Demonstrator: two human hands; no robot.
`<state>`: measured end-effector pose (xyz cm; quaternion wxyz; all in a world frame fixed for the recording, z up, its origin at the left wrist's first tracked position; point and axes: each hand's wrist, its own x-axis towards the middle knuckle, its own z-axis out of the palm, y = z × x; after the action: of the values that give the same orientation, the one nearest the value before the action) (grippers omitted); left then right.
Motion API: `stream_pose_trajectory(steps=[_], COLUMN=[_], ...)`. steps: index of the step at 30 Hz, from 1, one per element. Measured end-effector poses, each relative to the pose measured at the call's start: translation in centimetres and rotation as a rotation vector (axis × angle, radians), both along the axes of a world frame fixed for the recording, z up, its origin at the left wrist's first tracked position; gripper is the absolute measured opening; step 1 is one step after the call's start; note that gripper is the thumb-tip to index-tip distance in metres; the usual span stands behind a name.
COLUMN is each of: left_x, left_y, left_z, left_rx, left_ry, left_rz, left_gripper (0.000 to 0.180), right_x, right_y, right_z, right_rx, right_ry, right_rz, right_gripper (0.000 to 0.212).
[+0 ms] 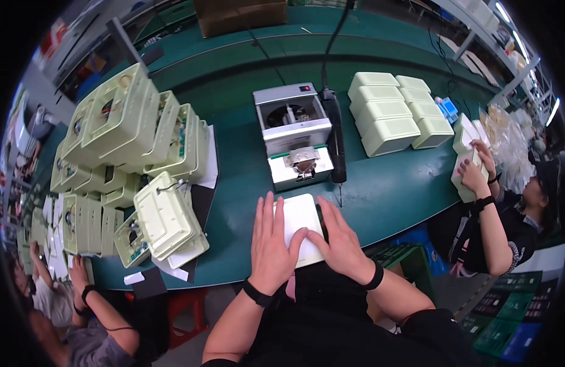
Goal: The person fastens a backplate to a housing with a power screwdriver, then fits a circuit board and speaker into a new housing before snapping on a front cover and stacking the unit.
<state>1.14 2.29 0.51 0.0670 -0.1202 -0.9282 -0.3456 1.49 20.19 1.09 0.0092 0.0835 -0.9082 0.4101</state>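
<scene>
A pale cream plastic casing [304, 214] with a smooth white face lies at the table's near edge, right in front of me. My left hand [273, 248] rests along its left side, fingers stretched out and pointing away from me. Along the right side lies my right hand [341, 244], its fingers also straight. Both thumbs press on the casing's face and nearly meet at its middle. Just beyond it stands a grey screw feeder [294, 116] with small screws inside. A black electric screwdriver [334, 137] hangs upright at the feeder's right, its bit pointing down.
Stacked open casings [120, 122] with parts inside fill the left. A loose cream cover [163, 217] leans on others nearby. Finished-looking cream boxes [386, 116] stand in rows at the back right. Co-workers' hands [475, 174] handle a casing at far right; another hand [80, 275] is at left.
</scene>
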Motion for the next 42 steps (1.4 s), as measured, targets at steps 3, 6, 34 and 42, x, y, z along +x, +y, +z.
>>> stream_pose_trajectory(steps=[3, 6, 34, 42], left_x=[-0.1, -0.1, 2.9, 8.2], left_y=[0.0, 0.0, -1.4, -7.1], left_z=[-0.1, 0.2, -1.9, 0.8], left_rx=[-0.078, -0.096, 0.678, 0.384], left_ry=[-0.005, -0.032, 0.051, 0.558], left_rz=[-0.001, -0.007, 0.233, 0.426], left_gripper=[0.074, 0.074, 0.069, 0.064], right_x=[-0.5, -1.2, 2.0, -0.8], right_y=[0.4, 0.6, -1.8, -8.5], right_z=[0.3, 0.3, 1.9, 4.1], right_rx=[0.096, 0.223, -0.477, 0.362], right_ry=[0.055, 0.018, -0.039, 0.594], right_rz=[0.053, 0.159, 0.102, 0.295], right_gripper=[0.067, 0.070, 0.068, 0.070])
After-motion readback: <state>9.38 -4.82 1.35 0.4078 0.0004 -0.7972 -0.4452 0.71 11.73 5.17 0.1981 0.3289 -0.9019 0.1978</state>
